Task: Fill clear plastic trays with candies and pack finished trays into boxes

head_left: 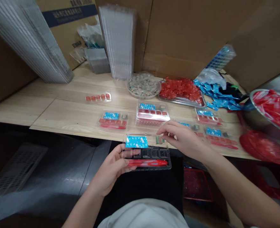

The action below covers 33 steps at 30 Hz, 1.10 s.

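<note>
My left hand [112, 167] grips the left side of a clear plastic tray [169, 163], held in front of the table edge. A blue patterned sachet [136, 142] lies in its upper part, with a small greenish packet [159, 139] at the upper right. Along the bottom runs a long red plastic piece [149, 162], kind unclear. The row of square compartments between them shows no red cubes. My right hand [178, 136] is just over the tray's upper right corner, beside the small packet. Its thumb and fingers are bent close together; whether anything is between them is hidden.
Filled trays [112, 120] and a stack of trays [151, 114] lie on the table [66, 110]. Behind are a round dish of small packets [143, 85], a metal tray of red pieces [181, 90], blue sachets [218, 95] and a metal bowl [252, 107]. Tall tray stacks [118, 41] stand at the back.
</note>
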Tool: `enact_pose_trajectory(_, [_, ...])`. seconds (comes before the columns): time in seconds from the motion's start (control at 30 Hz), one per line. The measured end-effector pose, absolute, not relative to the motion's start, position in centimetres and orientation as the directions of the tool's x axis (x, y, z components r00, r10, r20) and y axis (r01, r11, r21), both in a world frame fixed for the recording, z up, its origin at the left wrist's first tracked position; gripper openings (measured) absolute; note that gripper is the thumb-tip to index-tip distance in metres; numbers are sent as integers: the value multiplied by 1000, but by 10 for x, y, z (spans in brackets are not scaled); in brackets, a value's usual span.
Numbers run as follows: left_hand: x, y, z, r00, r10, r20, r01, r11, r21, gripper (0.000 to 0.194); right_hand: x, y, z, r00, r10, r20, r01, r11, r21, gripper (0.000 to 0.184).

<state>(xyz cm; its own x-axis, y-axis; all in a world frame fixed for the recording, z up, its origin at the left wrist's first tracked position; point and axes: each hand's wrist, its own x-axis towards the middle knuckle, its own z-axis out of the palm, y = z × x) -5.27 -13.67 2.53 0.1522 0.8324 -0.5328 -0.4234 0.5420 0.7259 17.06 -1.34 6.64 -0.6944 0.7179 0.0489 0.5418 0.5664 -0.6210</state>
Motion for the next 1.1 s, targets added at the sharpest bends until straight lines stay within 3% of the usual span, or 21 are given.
enact_pose_trajectory(0.13, [-52, -136, 26, 150, 829, -538, -440, 544, 715, 39, 171, -9, 70, -658, 753, 30, 489, 457, -743, 15])
enact_pose_trajectory(0.23, [-50, -136, 29, 122, 823, -555, -453, 544, 706, 38, 176, -6, 74, -545, 835, -76, 380, 165, -910, 15])
enact_pose_trajectory(0.3, [-49, -136, 31, 94, 819, -567, -459, 541, 705, 37, 180, -6, 74, -463, 872, -160, 293, -20, -956, 16])
enact_pose_trajectory(0.47, [-44, -135, 34, 60, 823, -565, -468, 523, 712, 38, 190, -11, 59, -399, 816, -417, 14, -450, -893, 22])
enact_pose_trajectory(0.57, [-42, -135, 34, 46, 820, -571, -467, 523, 714, 37, 192, -12, 45, -402, 789, -465, -194, -570, -798, 25])
enact_pose_trajectory(0.63, [-40, -135, 33, 36, 819, -573, -466, 521, 715, 36, 191, -13, 39, -400, 805, -438, -259, -558, -789, 15])
enact_pose_trajectory(0.7, [-39, -135, 32, 30, 819, -573, -463, 519, 718, 36, 188, -15, 37, -386, 823, -417, -203, -517, -832, 8])
enact_pose_trajectory(0.77, [-38, -135, 31, 27, 818, -574, -456, 521, 722, 37, 184, -20, 38, -347, 858, -378, 6, -401, -916, 17])
enact_pose_trajectory(0.83, [-37, -137, 31, 22, 819, -573, -446, 521, 728, 38, 180, -25, 41, -318, 913, -257, 324, -150, -934, 19])
enact_pose_trajectory(0.9, [-36, -138, 31, 32, 825, -564, -439, 518, 734, 37, 175, -31, 44, -345, 934, -91, 580, 135, -804, 16])
enact_pose_trajectory(0.97, [-35, -139, 31, 39, 833, -551, -434, 511, 742, 36, 172, -35, 45, -390, 921, 12, 705, 307, -640, 14])
enact_pose_trajectory(1.1, [-34, -140, 33, 27, 837, -547, -419, 506, 754, 36, 168, -37, 42, -438, 898, 32, 763, 390, -516, 11])
